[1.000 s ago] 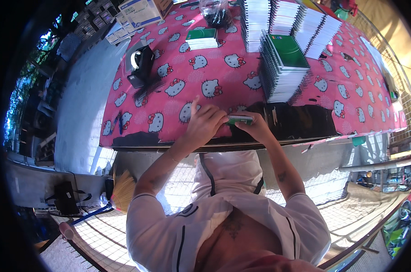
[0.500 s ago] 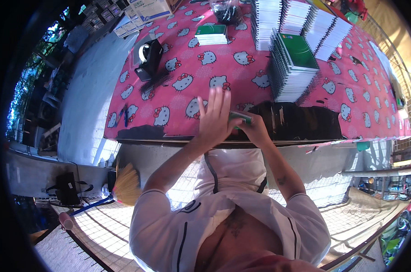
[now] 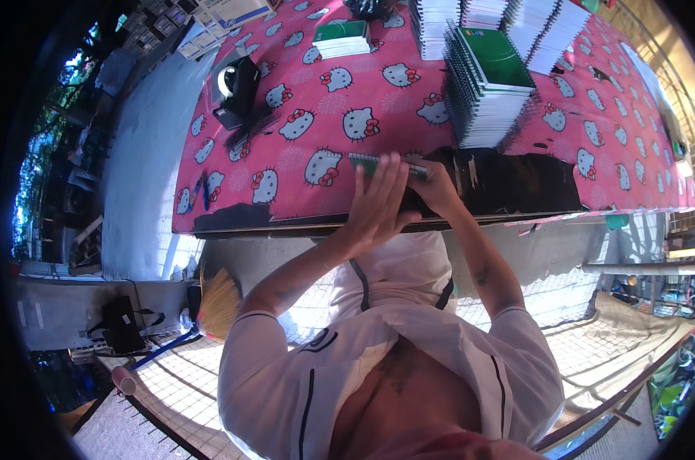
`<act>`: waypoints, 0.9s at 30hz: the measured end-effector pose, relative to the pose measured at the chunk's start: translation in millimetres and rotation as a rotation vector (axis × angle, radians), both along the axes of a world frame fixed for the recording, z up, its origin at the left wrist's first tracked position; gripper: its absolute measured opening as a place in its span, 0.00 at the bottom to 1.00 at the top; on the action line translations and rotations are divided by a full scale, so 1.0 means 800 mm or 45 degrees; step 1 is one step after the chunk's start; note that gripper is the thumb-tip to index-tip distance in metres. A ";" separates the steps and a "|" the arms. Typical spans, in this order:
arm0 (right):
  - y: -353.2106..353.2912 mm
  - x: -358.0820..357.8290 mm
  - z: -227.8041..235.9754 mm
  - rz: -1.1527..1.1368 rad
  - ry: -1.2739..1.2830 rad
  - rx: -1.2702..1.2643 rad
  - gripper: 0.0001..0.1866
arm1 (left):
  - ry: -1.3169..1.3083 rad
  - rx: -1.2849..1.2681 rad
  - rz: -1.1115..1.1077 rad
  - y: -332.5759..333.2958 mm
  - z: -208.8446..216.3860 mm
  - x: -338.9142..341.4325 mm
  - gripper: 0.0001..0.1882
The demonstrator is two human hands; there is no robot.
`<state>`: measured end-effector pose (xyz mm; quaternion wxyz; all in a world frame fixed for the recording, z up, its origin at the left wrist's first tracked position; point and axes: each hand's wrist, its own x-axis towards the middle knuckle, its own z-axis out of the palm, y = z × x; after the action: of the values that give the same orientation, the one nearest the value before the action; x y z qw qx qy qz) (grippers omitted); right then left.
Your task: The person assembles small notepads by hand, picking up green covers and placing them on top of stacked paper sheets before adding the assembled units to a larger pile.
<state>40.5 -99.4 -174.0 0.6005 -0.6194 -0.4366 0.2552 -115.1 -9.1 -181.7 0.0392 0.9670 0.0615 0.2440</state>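
Observation:
A small green spiral notebook (image 3: 367, 162) is at the front edge of the table, partly covered by my hands. My right hand (image 3: 438, 189) grips its right end, the fingers closed around it. Across its green cover lies my left hand (image 3: 378, 198), with the fingers stretched out flat. Beyond my right hand stands a tall stack of green-covered spiral notebooks (image 3: 492, 92). A smaller pile of green notebooks (image 3: 341, 40) sits farther back.
A pink patterned cloth (image 3: 286, 172) covers the table, with a dark bare patch (image 3: 508, 180) at the front. At left stand a black tape dispenser (image 3: 237, 92) and a small blue tool (image 3: 202, 192). White notebook stacks (image 3: 535, 31) rise at the back right. A broom (image 3: 219, 307) is at lower left.
My left hand has come down from its raised position beside the notebook onto its cover. The notebook shows more of its length now, and the view has shifted slightly.

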 end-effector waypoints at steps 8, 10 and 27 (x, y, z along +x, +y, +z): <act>-0.004 0.007 -0.017 0.015 -0.193 -0.085 0.21 | -0.141 -0.056 -0.064 -0.011 0.016 0.004 0.34; -0.004 0.003 -0.015 -0.012 -0.258 -0.083 0.20 | -0.126 -0.063 -0.042 0.019 0.060 0.029 0.25; -0.043 0.052 0.045 0.129 -0.186 -0.091 0.06 | -0.128 -0.320 -0.273 0.039 0.073 0.035 0.12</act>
<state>81.8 -133.9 -138.2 0.5309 -0.6345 -0.5006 0.2548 -87.2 22.0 -123.4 0.1888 0.9421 -0.0139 0.2769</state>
